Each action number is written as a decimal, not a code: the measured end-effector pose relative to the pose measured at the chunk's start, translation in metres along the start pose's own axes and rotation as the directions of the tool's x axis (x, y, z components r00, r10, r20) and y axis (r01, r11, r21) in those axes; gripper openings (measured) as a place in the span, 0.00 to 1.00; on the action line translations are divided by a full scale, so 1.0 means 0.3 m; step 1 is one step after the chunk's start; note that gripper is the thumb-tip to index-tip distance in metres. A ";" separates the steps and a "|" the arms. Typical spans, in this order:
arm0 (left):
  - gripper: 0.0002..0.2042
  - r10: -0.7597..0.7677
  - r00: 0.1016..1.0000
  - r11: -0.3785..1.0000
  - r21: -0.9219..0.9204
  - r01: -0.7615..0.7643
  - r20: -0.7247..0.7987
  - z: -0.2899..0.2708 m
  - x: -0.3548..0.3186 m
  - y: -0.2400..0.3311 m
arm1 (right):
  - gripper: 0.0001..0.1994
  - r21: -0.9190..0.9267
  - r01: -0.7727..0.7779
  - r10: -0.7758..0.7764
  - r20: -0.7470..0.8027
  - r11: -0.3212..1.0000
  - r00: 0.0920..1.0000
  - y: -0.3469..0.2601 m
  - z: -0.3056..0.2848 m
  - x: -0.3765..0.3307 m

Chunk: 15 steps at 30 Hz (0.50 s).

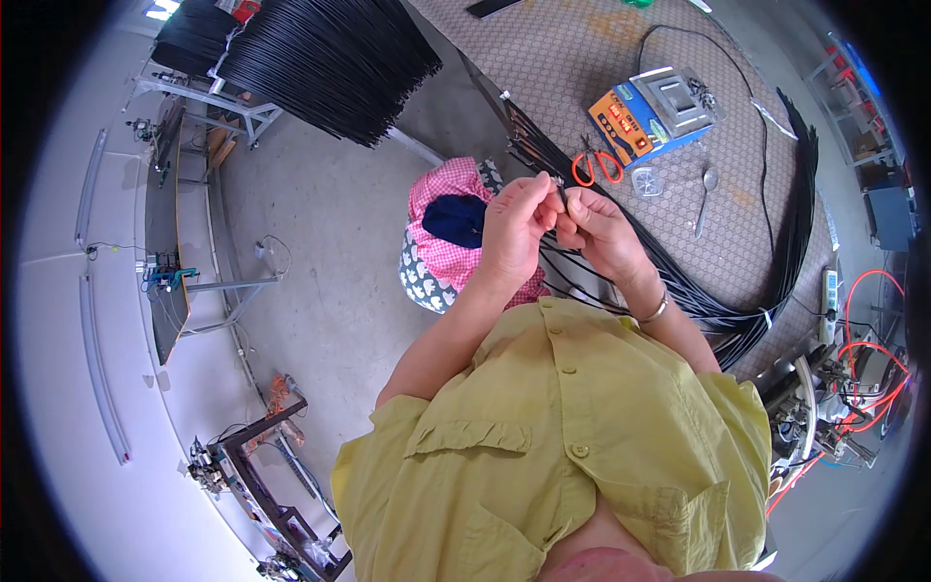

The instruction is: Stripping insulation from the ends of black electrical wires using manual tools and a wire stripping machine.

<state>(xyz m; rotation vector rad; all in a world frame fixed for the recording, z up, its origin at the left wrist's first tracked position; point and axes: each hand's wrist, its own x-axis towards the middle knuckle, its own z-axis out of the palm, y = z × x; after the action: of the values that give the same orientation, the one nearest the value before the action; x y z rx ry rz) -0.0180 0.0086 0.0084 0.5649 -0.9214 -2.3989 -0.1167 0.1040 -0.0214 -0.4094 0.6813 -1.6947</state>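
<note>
Both hands up close together: left hand (pixel 514 225) and right hand (pixel 593 225) fingers pinch 1 thin black wire (pixel 561 194) end, steadying it; scissors (pixel 595 167) wait on the counter (pixel 553 58).

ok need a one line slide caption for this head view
Both hands, left hand and right hand, pinch a thin black cable end above a workbench.
</note>
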 end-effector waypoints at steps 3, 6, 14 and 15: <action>0.07 -0.003 1.000 1.000 -0.004 0.003 -0.002 0.010 -0.004 -0.002 | 0.09 -0.004 0.003 -0.003 -0.010 1.000 1.000 0.001 -0.001 -0.001; 0.07 -0.030 0.999 0.999 -0.022 0.030 0.024 -0.001 -0.007 0.002 | 0.09 -0.009 0.009 -0.009 0.002 1.000 1.000 0.001 -0.003 -0.003; 0.06 -0.064 0.997 0.997 -0.032 0.066 0.046 -0.012 -0.004 0.001 | 0.09 -0.009 0.020 -0.020 -0.004 1.000 1.000 0.003 0.001 -0.006; 0.07 -0.066 0.997 0.997 -0.028 0.067 0.041 -0.010 -0.005 0.001 | 0.09 -0.009 0.014 -0.014 -0.008 1.000 1.000 0.001 0.003 -0.007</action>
<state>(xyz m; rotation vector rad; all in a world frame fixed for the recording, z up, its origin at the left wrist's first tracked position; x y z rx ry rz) -0.0154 0.0078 0.0069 0.5463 -0.8962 -2.4877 -0.1155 0.1058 -0.0209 -0.4150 0.6939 -1.7082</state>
